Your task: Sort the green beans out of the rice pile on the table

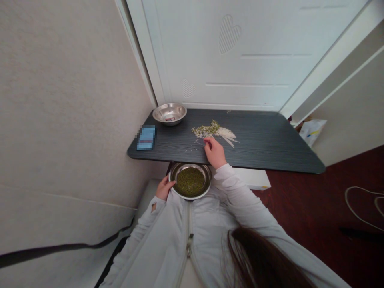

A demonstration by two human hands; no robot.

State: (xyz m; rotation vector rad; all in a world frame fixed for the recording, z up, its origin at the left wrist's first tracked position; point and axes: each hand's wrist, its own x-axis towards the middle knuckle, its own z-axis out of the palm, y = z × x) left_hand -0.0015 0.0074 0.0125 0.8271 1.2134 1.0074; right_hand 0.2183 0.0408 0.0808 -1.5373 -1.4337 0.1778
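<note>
My left hand [164, 189] grips the left rim of a steel bowl [207, 191] at my lap, just below the table's front edge. Small green beans, which look like mung beans [189, 181], cover its bottom. Over the table's front edge, my right hand [214, 153] is closed with thumb and forefinger pinched; a thin pale sliver shows at the fingertips, too small to name. Just beyond those fingers lies a mixed pile of green beans and white grains [207, 130]. To its right a heap of white grains like rice [225, 134] spreads in streaks.
A dark table [270, 140] stands against a white door [255, 40]. At its left are another steel bowl [169, 115] and a blurred blue object [146, 138]. A white box [253, 179] sits below the table. A pale cable [351, 204] lies on the floor at right.
</note>
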